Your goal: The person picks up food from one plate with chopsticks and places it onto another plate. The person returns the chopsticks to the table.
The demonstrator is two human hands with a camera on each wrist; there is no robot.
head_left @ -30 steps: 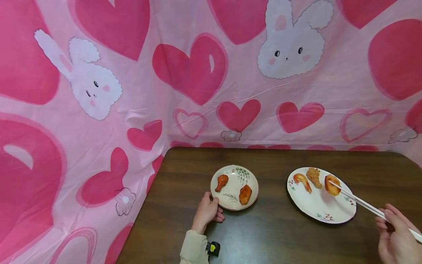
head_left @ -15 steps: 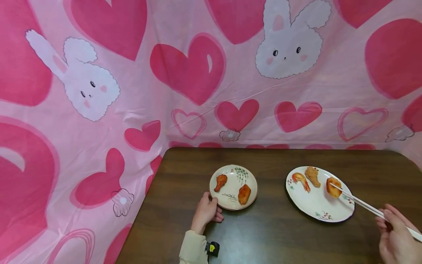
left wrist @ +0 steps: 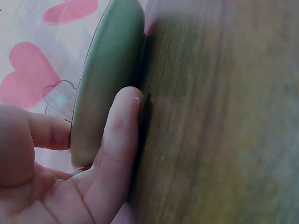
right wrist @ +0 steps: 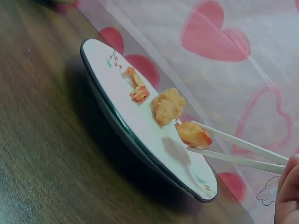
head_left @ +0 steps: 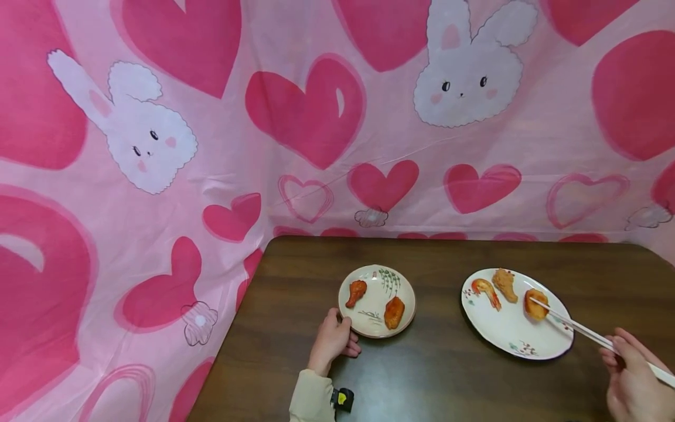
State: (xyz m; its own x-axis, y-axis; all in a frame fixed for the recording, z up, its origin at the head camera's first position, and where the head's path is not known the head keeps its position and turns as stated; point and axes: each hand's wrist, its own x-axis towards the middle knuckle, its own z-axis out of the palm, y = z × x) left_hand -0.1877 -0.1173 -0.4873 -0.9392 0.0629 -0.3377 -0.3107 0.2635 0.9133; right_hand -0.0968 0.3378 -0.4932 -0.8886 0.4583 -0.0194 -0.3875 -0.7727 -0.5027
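My left hand (head_left: 333, 341) holds the near-left rim of a small round plate (head_left: 371, 328), thumb at the rim and another finger against its greenish underside (left wrist: 110, 70). On that plate lie a glazed drumstick (head_left: 355, 292) and a glazed chicken wing piece (head_left: 394, 312). My right hand (head_left: 635, 375) grips white chopsticks (head_left: 585, 333). Their tips pinch a golden-brown piece of food (right wrist: 193, 135), seemingly just above the oval plate (head_left: 493, 328), its shadow below. A shrimp (head_left: 486, 292) and a breaded drumstick (head_left: 505, 285) lie at that plate's far left.
Both plates stand apart on a dark wooden table (head_left: 422, 375), the oval one to the right. A pink cloth (head_left: 316, 193) with hearts and rabbits hangs behind the table and along its left side. A wrist strap (head_left: 343, 400) sits at my left sleeve.
The pinched piece of food has shifted slightly right and lower in view, with the chopsticks still gripping it. My left hand stays at the round plate. The head view has swayed a little.
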